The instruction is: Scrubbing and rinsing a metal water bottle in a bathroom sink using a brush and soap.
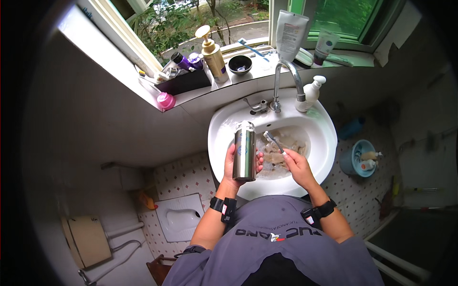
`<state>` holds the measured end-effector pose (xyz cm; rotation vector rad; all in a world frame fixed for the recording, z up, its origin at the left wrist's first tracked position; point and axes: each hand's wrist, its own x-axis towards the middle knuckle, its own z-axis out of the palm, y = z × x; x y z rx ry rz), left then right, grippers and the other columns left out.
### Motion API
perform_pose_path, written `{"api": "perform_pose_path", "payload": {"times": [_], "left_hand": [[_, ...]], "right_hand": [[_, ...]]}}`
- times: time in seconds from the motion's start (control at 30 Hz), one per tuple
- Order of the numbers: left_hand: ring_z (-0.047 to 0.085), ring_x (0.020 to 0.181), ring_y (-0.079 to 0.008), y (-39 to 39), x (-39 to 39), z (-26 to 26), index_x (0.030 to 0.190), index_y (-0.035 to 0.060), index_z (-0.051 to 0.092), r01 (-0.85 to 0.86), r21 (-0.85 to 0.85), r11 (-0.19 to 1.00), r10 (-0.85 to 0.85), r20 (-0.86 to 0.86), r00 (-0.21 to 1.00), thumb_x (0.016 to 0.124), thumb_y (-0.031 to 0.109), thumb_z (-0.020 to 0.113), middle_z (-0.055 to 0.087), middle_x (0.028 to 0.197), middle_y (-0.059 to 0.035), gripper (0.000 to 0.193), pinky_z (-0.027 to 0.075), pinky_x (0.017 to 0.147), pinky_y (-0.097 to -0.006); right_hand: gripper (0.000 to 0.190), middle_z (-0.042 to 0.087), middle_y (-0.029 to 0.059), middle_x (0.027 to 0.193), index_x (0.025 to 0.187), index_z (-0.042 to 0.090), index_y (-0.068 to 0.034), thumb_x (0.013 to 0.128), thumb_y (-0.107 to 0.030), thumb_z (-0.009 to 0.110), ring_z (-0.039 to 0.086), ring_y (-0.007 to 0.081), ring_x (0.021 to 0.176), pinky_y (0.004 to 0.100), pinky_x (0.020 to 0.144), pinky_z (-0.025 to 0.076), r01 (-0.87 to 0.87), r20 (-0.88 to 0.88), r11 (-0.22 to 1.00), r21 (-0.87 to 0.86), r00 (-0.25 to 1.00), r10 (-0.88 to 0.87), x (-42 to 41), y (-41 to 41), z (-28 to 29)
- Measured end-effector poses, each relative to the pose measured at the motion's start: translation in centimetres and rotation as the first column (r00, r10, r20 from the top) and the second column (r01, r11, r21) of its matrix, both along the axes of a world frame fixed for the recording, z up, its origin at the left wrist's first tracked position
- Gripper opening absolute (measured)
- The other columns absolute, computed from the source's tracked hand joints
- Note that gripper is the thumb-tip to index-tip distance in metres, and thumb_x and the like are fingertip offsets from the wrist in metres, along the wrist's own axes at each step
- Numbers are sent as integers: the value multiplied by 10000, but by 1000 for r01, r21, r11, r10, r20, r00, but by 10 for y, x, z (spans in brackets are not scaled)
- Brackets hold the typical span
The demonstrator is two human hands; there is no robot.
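Observation:
My left hand (230, 168) is wrapped around a stainless steel vacuum flask (244, 153), held over the left side of a white washbasin (219, 143). The flask's neck points away from me and carries blue printing. In my right hand (297, 167) is a toothbrush (275, 142) with a dark handle, its bristles bearing white foam. The brush head is to the right of the flask, apart from it. Below, a beige cloth (275, 159) lies in sudsy water in the bowl. What covers the flask's mouth is hard to tell.
Behind the bowl rise a curved chrome faucet (278, 80), a lever tap (258, 105) and a white pump bottle (311, 93). The windowsill holds a gold pump bottle (215, 60), a black bowl (240, 65) and a black box (184, 81). A blue bucket (349, 162) stands on the floor at right.

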<state>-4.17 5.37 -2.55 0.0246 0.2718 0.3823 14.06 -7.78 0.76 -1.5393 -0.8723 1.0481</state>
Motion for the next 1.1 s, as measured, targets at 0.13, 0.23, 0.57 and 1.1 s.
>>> {"api": "perform_pose_path", "payload": {"times": [0.13, 0.23, 0.57, 1.1], "left_hand": [[596, 920, -299, -7, -1, -4, 1261, -19, 432, 47, -10, 999, -45, 114, 992, 793, 679, 527, 525, 1065, -193, 845, 561, 770, -423], [605, 919, -295, -8, 0, -7, 1283, -32, 419, 51, -91, 995, -28, 242, 970, 801, 696, 512, 548, 1045, -194, 879, 558, 782, -420], [605, 923, -284, -8, 0, 0, 1314, -2, 397, -90, -52, 995, 90, -8, 996, 856, 639, 478, 557, 1056, -187, 792, 555, 763, -401], [656, 870, -320, -10, 5, 11, 1247, 35, 475, 16, 272, 962, 43, -211, 977, 931, 600, 349, 617, 1059, -236, 660, 575, 729, -449]], "right_hand": [[292, 477, -41, 670, 1180, 591, -17, 967, -189, 489, 431, 54, 605, 220, 558, 371, 18, 11, 999, 32, 1000, -18, -1, -1, 2], [283, 509, -15, 676, 1169, 594, -15, 963, -181, 492, 458, 71, 605, 232, 570, 391, 28, 60, 998, 57, 998, -31, -2, -3, 4], [239, 659, 193, 933, 1110, 626, -37, 897, -135, 577, 646, 334, 826, 361, 704, 505, -69, 521, 988, 136, 854, -12, -8, -3, 32], [160, 577, 75, 664, 1002, 681, -143, 857, -178, 623, 587, 270, 590, 372, 522, 460, -351, 762, 926, 138, 635, 127, -5, -3, 36]]}}
